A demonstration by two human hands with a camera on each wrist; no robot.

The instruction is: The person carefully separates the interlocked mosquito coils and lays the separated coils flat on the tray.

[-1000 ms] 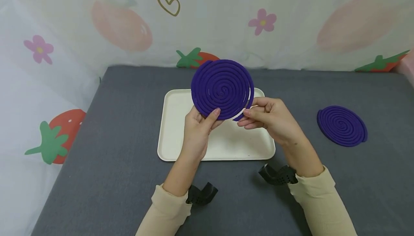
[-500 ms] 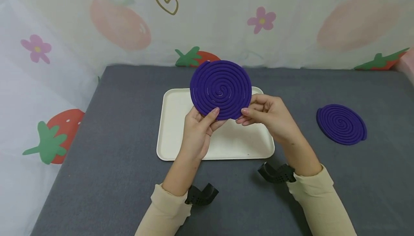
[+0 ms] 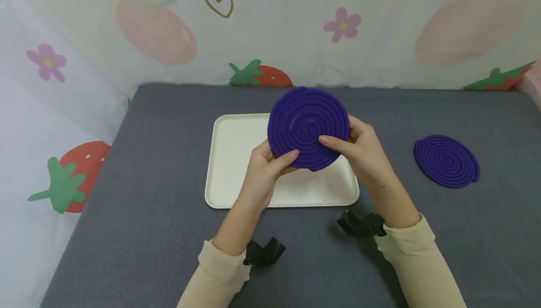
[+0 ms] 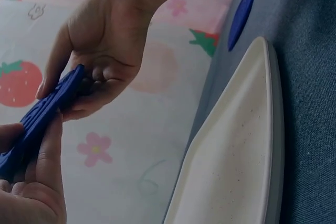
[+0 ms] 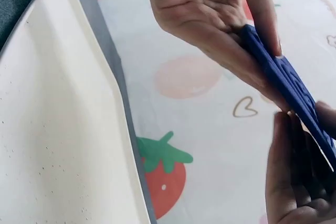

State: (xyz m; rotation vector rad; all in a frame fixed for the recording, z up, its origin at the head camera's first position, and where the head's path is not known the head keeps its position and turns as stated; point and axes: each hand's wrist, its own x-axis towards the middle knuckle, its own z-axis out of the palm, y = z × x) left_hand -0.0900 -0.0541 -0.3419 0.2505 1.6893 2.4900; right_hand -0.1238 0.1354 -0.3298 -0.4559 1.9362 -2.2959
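A purple spiral disc is held up above the tray in the head view, its face towards the camera. My left hand pinches its lower left edge, thumb on the front. The right hand grips its right side, thumb lying across the front and fingers behind. Both wrist views show the disc nearly edge-on between the two hands. Behind the disc, most of the fingers are hidden in the head view.
A cream rectangular tray lies beneath the hands on a dark grey cloth. To its right, a second purple spiral disc lies flat. A printed curtain hangs behind the table.
The strand that stood loose at the disc's lower right now lies against it. The disc has shifted right and slightly down, and my right hand has moved its grip further onto the face.
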